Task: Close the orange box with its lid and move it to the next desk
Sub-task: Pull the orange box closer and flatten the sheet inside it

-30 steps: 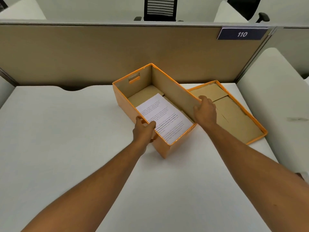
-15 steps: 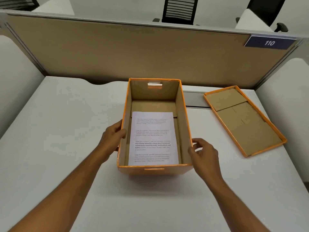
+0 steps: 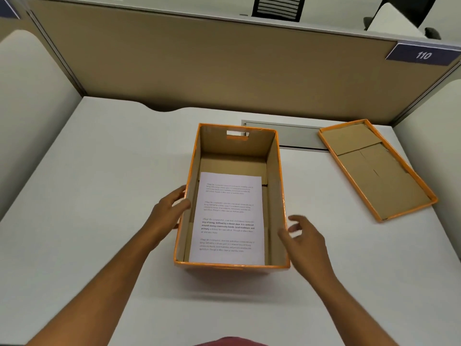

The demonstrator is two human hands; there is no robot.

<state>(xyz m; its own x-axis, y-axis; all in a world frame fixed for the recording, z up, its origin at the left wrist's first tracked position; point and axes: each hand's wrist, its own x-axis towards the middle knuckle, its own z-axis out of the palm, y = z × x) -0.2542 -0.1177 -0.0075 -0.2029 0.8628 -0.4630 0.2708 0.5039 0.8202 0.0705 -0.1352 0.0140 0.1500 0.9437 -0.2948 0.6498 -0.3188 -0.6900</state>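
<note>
Resting against the outer left wall of the orange box (image 3: 230,267), our left hand (image 3: 169,212) lies flat with its fingers spread loosely along the cardboard, touching the side near the rim but not curled around anything. Our right hand (image 3: 303,237) hovers just beside the box's right wall, apart from it, fingers open and slightly blurred, holding nothing. Both forearms reach in from the bottom of the view, converging on the box between them. The box stands upright and uncovered on the white desk (image 3: 99,196), its long axis running away from us, a handle slot cut in its far end wall. A printed sheet of paper (image 3: 228,218) lies flat on its floor. The lid (image 3: 374,168) lies upside down on the same desk, well apart to the right and farther back, turned at an angle. Behind the desk stands a tan partition (image 3: 199,66) bearing a sign (image 3: 422,54) marked 110.
</note>
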